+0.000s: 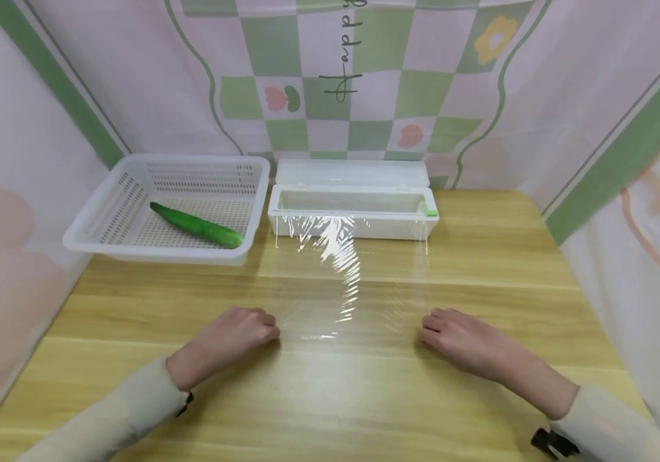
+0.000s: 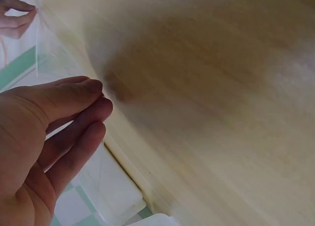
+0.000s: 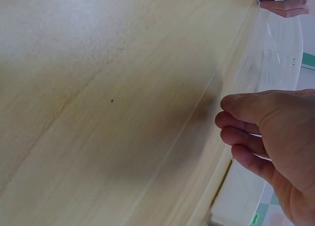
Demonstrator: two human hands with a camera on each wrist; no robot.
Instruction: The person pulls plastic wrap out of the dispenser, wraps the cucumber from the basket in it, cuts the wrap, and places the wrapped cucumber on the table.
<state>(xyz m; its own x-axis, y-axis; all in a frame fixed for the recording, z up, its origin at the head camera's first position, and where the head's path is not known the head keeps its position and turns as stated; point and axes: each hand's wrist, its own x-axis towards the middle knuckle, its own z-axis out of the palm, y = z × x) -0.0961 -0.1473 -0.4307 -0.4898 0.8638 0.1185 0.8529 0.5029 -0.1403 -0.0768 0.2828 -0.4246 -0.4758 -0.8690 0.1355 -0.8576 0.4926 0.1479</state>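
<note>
A clear sheet of plastic wrap (image 1: 346, 282) stretches from the front of a white wrap dispenser box (image 1: 353, 228) toward me over the table. My left hand (image 1: 232, 337) pinches the near left corner of the sheet between thumb and fingers; the left wrist view shows these fingertips (image 2: 101, 90) pressed together. At the near right corner, my right hand (image 1: 468, 343) pinches the film likewise, its thumb (image 3: 236, 105) against the fingers in the right wrist view. The box's lid (image 1: 353, 173) stands raised at the back. A small green piece (image 1: 431, 212) sits at its right end.
At the back left stands a white perforated basket (image 1: 90, 240) with a green cucumber (image 1: 197, 226) lying in it. The wooden table (image 1: 503, 256) is bounded by printed cloth (image 1: 376, 64) behind and at both sides.
</note>
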